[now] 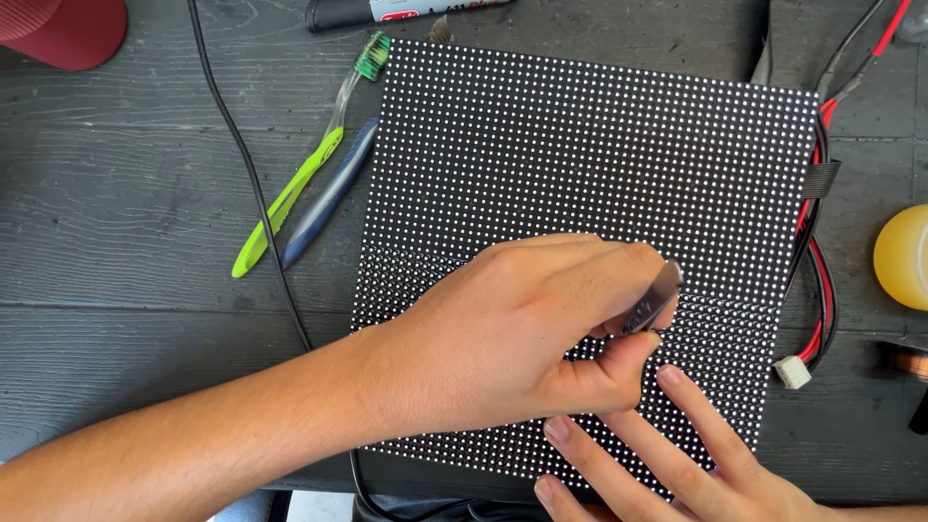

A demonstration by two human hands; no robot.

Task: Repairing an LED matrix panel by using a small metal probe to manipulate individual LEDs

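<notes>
A black LED matrix panel (pixel 580 145) with rows of small white dots lies flat on a dark wooden table. My left hand (pixel 522 329) reaches in from the left and is closed on a pair of metal tweezers (pixel 655 300). Their tip points down at the panel's lower right part. My right hand (pixel 657 454) comes in from the bottom right. It holds nothing, and its spread fingers rest flat on the panel's lower edge, just below the tweezers.
Left of the panel lie a green toothbrush (pixel 309 164), a blue one (pixel 329 193) and a black cable (pixel 242 155). Red and black wires (pixel 822 280) with a white connector (pixel 793 371) run along the right edge. A yellow round object (pixel 904 256) and a red cap (pixel 58 29) sit at the edges.
</notes>
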